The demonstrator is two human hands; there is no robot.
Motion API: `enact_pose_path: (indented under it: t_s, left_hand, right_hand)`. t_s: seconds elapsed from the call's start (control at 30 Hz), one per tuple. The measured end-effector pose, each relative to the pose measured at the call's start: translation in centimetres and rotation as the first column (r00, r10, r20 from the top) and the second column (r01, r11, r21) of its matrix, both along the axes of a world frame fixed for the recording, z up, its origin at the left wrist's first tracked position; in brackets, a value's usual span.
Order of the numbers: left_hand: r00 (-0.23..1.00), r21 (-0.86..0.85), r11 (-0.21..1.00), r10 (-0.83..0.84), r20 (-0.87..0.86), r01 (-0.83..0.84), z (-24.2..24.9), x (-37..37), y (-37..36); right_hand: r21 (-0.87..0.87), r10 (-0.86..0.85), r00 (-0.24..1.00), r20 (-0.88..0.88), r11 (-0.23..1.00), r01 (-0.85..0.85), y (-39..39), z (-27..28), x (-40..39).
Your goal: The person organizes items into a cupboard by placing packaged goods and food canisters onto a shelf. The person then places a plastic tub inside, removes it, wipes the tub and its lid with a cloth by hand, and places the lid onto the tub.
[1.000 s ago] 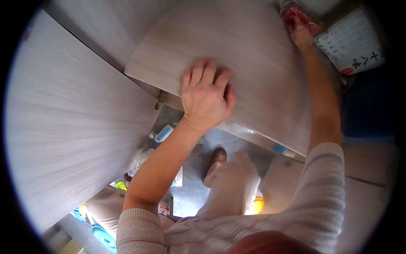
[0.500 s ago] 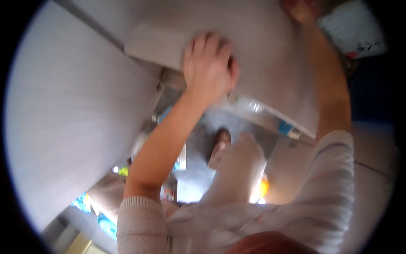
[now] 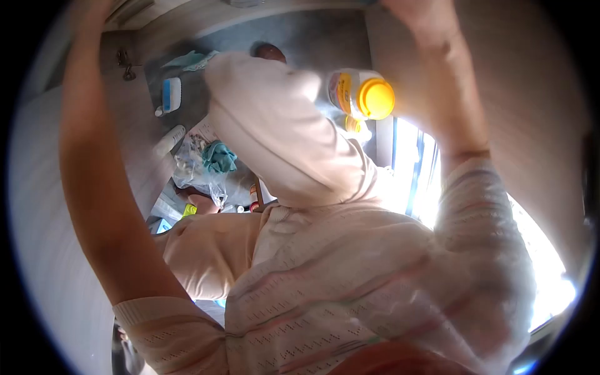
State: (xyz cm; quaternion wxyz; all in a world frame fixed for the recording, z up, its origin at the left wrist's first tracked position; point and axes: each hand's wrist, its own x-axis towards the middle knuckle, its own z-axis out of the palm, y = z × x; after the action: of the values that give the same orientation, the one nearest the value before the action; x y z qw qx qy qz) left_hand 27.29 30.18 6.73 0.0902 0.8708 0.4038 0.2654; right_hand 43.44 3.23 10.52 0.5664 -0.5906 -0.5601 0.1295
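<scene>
Both my arms reach upward along the two sides of the view. My left forearm (image 3: 94,162) runs up in front of a pale panel (image 3: 40,200), and its hand lies beyond the top edge. Cut off by that same edge is my right hand (image 3: 422,15), blurred, with its fingers hidden. A broad pale panel (image 3: 531,100) stands beside my right forearm. Below and left of that forearm is a clear jar with a yellow lid (image 3: 377,99), close to my bent, light-trousered leg (image 3: 275,119).
On the grey floor (image 3: 325,40) lie a blue-and-white container (image 3: 172,95), a white tube (image 3: 169,140), and a clear plastic bag (image 3: 200,178) with a teal cloth (image 3: 219,156). Dark metal hardware (image 3: 128,70) sits on the left panel. Bright light enters at right (image 3: 406,165).
My left hand has left the pale board it was resting on and gone up out of view. The board no longer crosses the middle. The camera view has shifted; the yellow-lidded jar now shows fully.
</scene>
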Motion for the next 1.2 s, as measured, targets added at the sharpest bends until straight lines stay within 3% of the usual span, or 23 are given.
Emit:
enact_pose_path:
  t_s: [0.03,0.07,0.1,0.13,0.17,0.23,0.3,0.37,0.43,0.47,0.53,0.6,0.7,0.8,0.83,0.87,0.9,1.0,1.07,1.1,1.13,1.17,1.2]
  left_hand:
    - [0.97,0.088,0.99,-0.087,-0.229,0.11,-1.0,-0.9,2.9]
    - [0.882,0.154,0.961,-0.139,-0.45,0.229,-2.8,-1.9,7.2]
    - [0.745,0.19,0.915,-0.155,-0.648,0.356,-3.4,-1.9,9.0]
    - [0.821,0.208,0.914,-0.191,-0.538,0.348,-2.6,-1.8,7.8]
    - [0.878,0.221,0.914,-0.224,-0.423,0.34,-1.8,-1.9,6.0]
    - [0.944,0.221,0.924,-0.276,-0.182,0.313,-0.8,-3.6,1.3]
    - [0.955,0.205,0.94,-0.29,0.066,0.271,0.0,-6.4,-3.6]
    - [0.975,0.046,0.981,-0.194,0.107,0.19,-0.3,-9.3,-10.0]
    - [0.978,-0.101,0.973,-0.203,0.054,0.207,-2.3,-13.4,-14.0]
    - [0.995,-0.251,0.962,-0.103,0.019,0.104,-3.6,-15.5,-16.2]
    - [0.952,-0.039,0.974,-0.226,-0.206,0.223,-8.1,-21.1,-18.7]
    - [0.964,-0.299,0.947,-0.183,-0.192,0.12,-9.5,-23.7,-22.3]
    - [0.941,-0.469,0.881,-0.207,-0.266,0.061,-11.2,-27.7,-25.9]
    - [0.972,-0.434,0.899,-0.044,-0.231,-0.062,-8.6,-29.3,-27.8]
    - [0.968,-0.452,0.881,0.027,-0.249,-0.14,-6.8,-29.7,-28.2]
    - [0.96,-0.513,0.818,0.157,-0.232,-0.258,-5.0,-29.9,-28.5]
    - [0.938,-0.58,0.737,0.275,-0.211,-0.346,-3.8,-30.3,-28.8]
    - [0.956,-0.296,0.912,0.243,-0.166,-0.283,-4.9,-34.1,-28.9]
    - [0.902,-0.461,0.777,0.333,-0.276,-0.428,-3.9,-34.2,-29.3]
    - [0.881,-0.536,0.701,0.346,-0.322,-0.471,-3.7,-33.5,-29.7]
    - [0.906,-0.482,0.772,0.296,-0.303,-0.414,-4.8,-34.0,-29.9]
    - [0.93,-0.427,0.837,0.237,-0.282,-0.343,-6.0,-34.5,-30.0]
    - [0.916,-0.522,0.758,0.26,-0.306,-0.39,-5.6,-33.3,-30.0]
  right_hand:
    - [-0.079,-0.075,0.997,0.033,0.994,0.077,-3.6,-1.6,0.1]
    - [-0.439,-0.134,0.989,-0.065,0.894,0.093,-7.5,-2.8,0.4]
    - [-0.518,-0.232,0.972,0.019,0.83,0.209,-10.5,-4.4,-0.3]
    - [-0.59,-0.313,0.944,0.104,0.745,0.312,-13.5,-6.1,-1.0]
    - [-0.566,-0.337,0.935,0.109,0.752,0.337,-16.6,-8.0,-1.7]
    - [-0.612,-0.247,0.927,0.283,0.698,0.372,-22.7,-12.7,-1.8]
    - [-0.721,-0.267,0.933,0.239,0.595,0.355,-27.1,-15.0,-2.9]
    - [-0.791,-0.319,0.928,0.193,0.51,0.339,-30.9,-17.6,-3.3]
    - [-0.846,-0.334,0.919,0.21,0.409,0.342,-34.0,-19.6,-3.5]
    - [-0.867,-0.314,0.917,0.246,0.351,0.353,-35.1,-20.3,-3.7]
    - [-0.898,-0.298,0.918,0.261,0.274,0.345,-36.0,-21.2,-4.1]
    - [-0.924,-0.302,0.925,0.229,0.233,0.305,-36.0,-21.5,-4.6]
    - [-0.961,-0.169,0.975,0.146,0.21,0.18,-34.0,-21.7,-5.2]
    - [-0.945,-0.204,0.975,-0.083,0.328,-0.012,-31.8,-22.5,-5.6]
    - [-0.938,-0.142,0.986,-0.091,0.344,-0.037,-30.7,-21.2,-5.6]
    - [-0.896,-0.102,0.994,-0.05,0.444,0.001,-29.5,-19.7,-6.2]
    - [-0.885,-0.119,0.988,-0.097,0.465,-0.031,-29.1,-19.6,-6.2]
    - [-0.887,-0.016,0.999,0.049,0.458,0.051,-27.6,-18.5,-6.1]
    - [-0.865,-0.053,0.989,0.135,0.481,0.144,-28.3,-20.1,-4.9]
    - [-0.81,-0.088,0.98,0.18,0.551,0.199,-28.1,-19.7,-4.6]
    - [-0.755,-0.086,0.965,0.248,0.606,0.249,-28.3,-19.9,-3.6]
    - [-0.697,-0.018,0.896,0.444,0.621,0.358,-28.2,-19.1,-3.0]
    - [-0.735,-0.034,0.85,0.526,0.484,0.475,-27.7,-18.0,-2.8]
